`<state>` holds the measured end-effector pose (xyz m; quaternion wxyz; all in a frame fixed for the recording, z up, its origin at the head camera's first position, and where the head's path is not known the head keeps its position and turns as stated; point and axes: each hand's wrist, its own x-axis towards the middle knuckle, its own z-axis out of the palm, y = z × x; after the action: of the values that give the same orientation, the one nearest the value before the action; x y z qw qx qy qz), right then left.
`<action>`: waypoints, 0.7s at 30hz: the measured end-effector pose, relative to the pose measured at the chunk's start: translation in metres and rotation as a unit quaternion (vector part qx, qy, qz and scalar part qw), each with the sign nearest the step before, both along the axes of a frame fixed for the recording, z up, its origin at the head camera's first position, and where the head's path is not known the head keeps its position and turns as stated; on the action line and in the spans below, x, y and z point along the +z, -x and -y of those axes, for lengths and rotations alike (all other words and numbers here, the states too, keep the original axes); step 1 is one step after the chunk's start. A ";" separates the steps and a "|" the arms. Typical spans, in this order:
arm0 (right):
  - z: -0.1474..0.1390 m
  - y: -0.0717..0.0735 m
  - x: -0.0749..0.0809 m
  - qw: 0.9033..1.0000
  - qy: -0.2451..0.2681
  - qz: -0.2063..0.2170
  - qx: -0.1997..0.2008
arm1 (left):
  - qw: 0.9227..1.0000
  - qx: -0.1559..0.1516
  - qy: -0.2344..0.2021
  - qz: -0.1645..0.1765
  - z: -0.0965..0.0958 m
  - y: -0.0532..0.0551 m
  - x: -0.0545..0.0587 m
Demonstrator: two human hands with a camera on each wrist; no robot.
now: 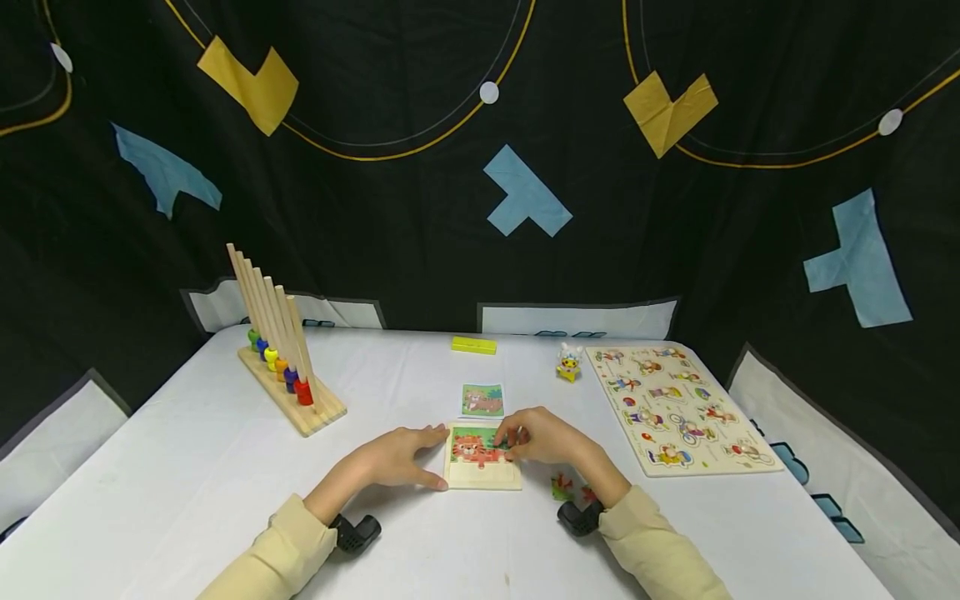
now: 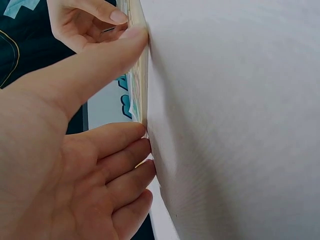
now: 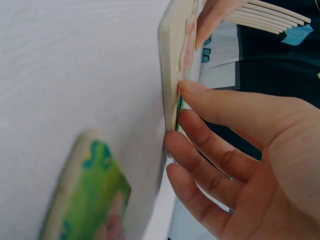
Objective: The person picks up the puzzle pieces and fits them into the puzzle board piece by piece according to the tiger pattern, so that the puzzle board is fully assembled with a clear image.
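Observation:
A small wooden jigsaw board (image 1: 483,477) lies on the white table with an orange tiger picture (image 1: 474,448) partly filling its frame. My left hand (image 1: 401,457) rests along the board's left edge, thumb at the near corner and fingertips at the far one. At the right side of the picture, my right hand (image 1: 542,437) pinches a green puzzle piece (image 3: 180,103) between thumb and index finger, right at the board's surface. Its other fingertips lie by the board's edge. Near my right wrist are loose puzzle pieces (image 1: 562,487), partly hidden by the forearm. A tiger picture card (image 1: 482,401) lies just behind the board.
A wooden stand with upright pegs and coloured beads (image 1: 291,367) is at the left. On the right lies a large knobbed puzzle board (image 1: 712,462). A yellow block (image 1: 473,345) and a small toy figure (image 1: 569,362) sit toward the back, before a black curtain (image 1: 420,233).

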<state>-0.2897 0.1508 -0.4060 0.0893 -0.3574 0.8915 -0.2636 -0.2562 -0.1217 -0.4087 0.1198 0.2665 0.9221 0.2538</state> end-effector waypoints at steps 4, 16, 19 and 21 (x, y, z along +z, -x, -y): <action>-0.002 -0.001 0.004 1.000 -0.005 -0.003 0.014 | 1.000 0.002 0.003 0.000 0.000 0.000 0.000; -0.019 0.003 0.016 1.000 -0.018 -0.010 0.017 | 1.000 0.005 0.000 0.003 0.001 0.000 -0.002; -0.023 0.002 0.019 1.000 -0.020 -0.013 0.012 | 1.000 0.006 0.002 0.003 0.001 -0.001 -0.002; -0.026 0.001 0.021 1.000 -0.019 -0.011 0.006 | 1.000 0.004 0.001 0.005 0.000 -0.001 -0.002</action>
<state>-0.2906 0.1766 -0.3849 0.0882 -0.3639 0.8952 -0.2418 -0.2552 -0.1221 -0.4106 0.1233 0.2615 0.9228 0.2548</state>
